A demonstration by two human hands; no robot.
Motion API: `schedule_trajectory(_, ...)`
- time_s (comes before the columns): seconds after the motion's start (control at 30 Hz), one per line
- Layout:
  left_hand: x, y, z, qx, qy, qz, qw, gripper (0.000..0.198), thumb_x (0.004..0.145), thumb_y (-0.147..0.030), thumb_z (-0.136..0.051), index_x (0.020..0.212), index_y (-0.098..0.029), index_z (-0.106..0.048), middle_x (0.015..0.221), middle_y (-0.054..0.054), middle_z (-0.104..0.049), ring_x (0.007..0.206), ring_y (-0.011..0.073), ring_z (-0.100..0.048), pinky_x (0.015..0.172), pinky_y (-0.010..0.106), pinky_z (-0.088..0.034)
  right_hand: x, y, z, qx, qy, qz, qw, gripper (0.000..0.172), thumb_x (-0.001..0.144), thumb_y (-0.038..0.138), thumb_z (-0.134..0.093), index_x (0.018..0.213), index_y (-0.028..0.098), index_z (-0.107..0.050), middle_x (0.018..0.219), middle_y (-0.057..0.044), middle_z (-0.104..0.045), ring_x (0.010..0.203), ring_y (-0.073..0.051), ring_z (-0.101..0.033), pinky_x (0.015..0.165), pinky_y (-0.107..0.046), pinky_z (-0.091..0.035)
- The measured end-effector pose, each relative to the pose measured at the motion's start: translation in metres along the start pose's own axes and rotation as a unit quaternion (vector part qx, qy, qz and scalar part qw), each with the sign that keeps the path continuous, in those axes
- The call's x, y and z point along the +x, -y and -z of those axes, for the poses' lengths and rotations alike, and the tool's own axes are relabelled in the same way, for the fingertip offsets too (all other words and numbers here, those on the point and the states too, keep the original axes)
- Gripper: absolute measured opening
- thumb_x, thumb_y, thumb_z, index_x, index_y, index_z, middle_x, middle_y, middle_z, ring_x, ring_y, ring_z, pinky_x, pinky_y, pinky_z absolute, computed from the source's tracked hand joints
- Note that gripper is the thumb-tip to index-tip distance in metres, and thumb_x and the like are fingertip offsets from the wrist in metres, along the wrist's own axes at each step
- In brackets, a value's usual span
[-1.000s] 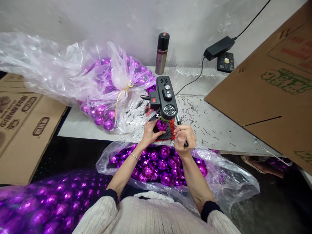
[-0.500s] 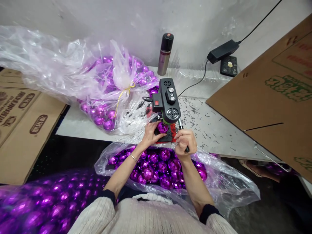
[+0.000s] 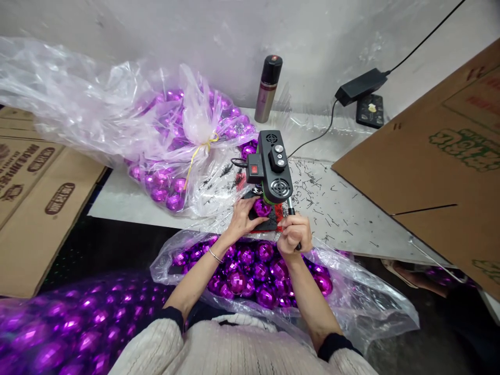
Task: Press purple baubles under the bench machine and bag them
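Note:
A shiny purple faceted ball (image 3: 262,207) sits under the head of a small black bench machine (image 3: 275,166) with a red switch. My left hand (image 3: 242,217) holds that ball from the left, thumb and fingers around its side. My right hand (image 3: 296,233) is wrapped around the black-gripped lever (image 3: 291,207) at the machine's right side. The machine's tip, where it meets the ball, is hidden beneath its head. Below my forearms lies an open clear plastic bag (image 3: 167,263) full of similar purple balls (image 3: 237,282).
A tied clear bag of purple balls (image 3: 167,182) rests at the left of the table (image 3: 332,224). Thin black scraps lie on the tabletop. Behind stand a spray can (image 3: 268,88) and a power adapter (image 3: 361,87). Cardboard boxes (image 3: 429,172) (image 3: 50,208) flank both sides.
My right hand and the lever have shifted slightly toward me and to the left. My left hand keeps its hold on the ball. The whole view has moved a little.

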State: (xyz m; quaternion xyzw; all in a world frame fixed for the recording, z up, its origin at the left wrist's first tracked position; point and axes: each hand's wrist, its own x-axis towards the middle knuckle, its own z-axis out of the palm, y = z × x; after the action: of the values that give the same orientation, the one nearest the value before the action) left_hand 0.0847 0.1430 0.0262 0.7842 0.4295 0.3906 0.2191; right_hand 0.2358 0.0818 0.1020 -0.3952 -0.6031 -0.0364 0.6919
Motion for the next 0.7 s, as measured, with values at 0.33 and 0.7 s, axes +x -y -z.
schedule_trajectory(0.33,-0.0009,-0.0016,-0.0015,0.011,0.015,0.032,0.999,0.077,0.085,-0.069,-0.078,0.142,-0.020,-0.063,0.127,0.015,-0.073,0.119,0.0336,-0.067,0.104,0.049,-0.051,-0.0069,-0.0030,0.0015,0.017,0.006,-0.017,1.000,0.032,0.107,0.027,-0.042,0.077,0.023,-0.055,0.077,0.001,-0.059,0.062,-0.014,-0.061,0.060,-0.035,-0.058)
schedule_trajectory(0.7,0.0013,-0.0032,-0.0003,0.013,0.010,0.026,1.000,0.074,0.085,-0.066,-0.080,0.141,-0.020,-0.063,0.128,0.016,-0.074,0.119,0.0342,-0.068,0.104,0.051,-0.052,-0.0051,-0.0059,-0.0040,0.032,-0.009,0.001,0.999,0.032,0.107,0.029,-0.042,0.077,0.023,-0.053,0.077,0.001,-0.057,0.061,-0.014,-0.062,0.057,-0.033,-0.056)
